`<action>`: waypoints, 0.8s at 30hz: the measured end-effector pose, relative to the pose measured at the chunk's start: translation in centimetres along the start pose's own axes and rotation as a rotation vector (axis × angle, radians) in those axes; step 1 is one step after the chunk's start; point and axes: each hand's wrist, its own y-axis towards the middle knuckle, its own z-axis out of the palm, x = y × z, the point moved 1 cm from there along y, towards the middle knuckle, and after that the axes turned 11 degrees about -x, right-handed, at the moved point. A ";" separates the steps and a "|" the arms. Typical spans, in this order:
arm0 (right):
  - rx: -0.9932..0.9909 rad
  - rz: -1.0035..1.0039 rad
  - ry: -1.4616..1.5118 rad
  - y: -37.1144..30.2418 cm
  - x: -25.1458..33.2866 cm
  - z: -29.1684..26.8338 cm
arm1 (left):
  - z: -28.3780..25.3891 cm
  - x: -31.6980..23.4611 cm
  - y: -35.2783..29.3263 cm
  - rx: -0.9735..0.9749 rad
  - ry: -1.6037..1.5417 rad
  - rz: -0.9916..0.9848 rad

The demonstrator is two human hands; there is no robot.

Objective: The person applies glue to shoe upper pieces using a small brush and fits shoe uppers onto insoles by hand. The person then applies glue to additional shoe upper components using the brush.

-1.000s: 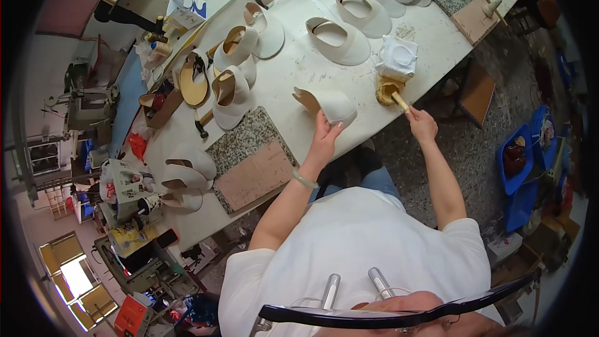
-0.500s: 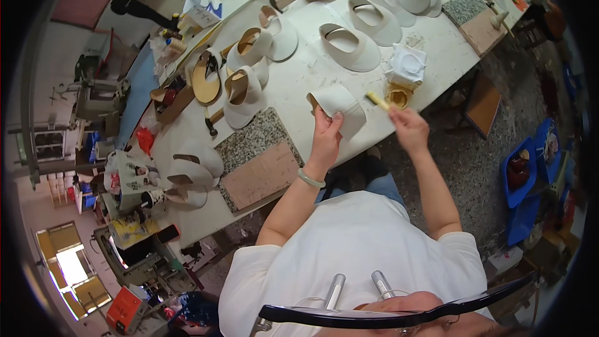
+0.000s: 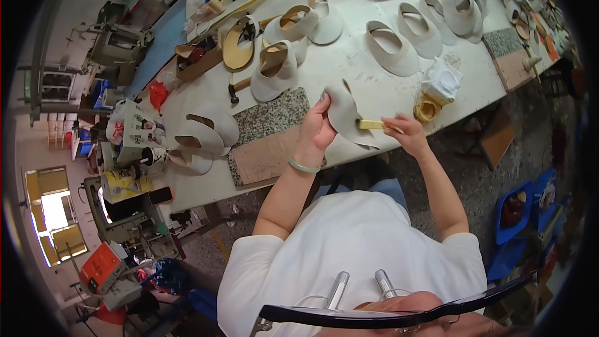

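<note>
My left hand (image 3: 318,130) grips a white shoe upper (image 3: 340,112) by its left side, thumb at the top, holding it up over the table's near edge. In my right hand (image 3: 407,135) is a small brush (image 3: 372,124) with a flat yellowish part, pointing left. Its dark tip meets the upper's right side; whether it touches cannot be made out. Just beyond my right hand stands an open pot (image 3: 427,108) with a brownish-yellow, crusted rim. A white wrapped block (image 3: 443,80) sits directly behind the pot.
More white uppers stand on the table: a row at the back (image 3: 392,48), a group at left (image 3: 274,72) and a pile (image 3: 209,130) near the left end. A speckled stone slab (image 3: 274,114) with a pinkish board (image 3: 265,156) lies left of my hand. A hammer (image 3: 233,90) rests beyond it.
The brush has moved from beside the pot leftward to the upper. My left hand has turned the upper so it stands more on edge. The whole view has shifted.
</note>
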 end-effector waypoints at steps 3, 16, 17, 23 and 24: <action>0.037 0.107 0.117 0.2 0.5 2.0 | -2.9 -1.3 0.3 -0.056 -0.077 -0.009; 0.115 0.394 0.178 0.0 -0.8 13.5 | -10.7 4.7 -5.1 -0.092 0.579 0.290; 0.095 0.400 0.167 -0.9 -1.1 12.4 | -10.9 5.3 -4.5 -0.076 0.580 0.273; -0.511 0.406 -0.516 -6.4 -9.2 -5.7 | -9.1 4.6 -1.6 0.074 0.623 0.190; -0.487 0.387 -0.855 -6.0 -8.2 -7.7 | -7.4 4.0 -2.0 0.096 0.556 0.125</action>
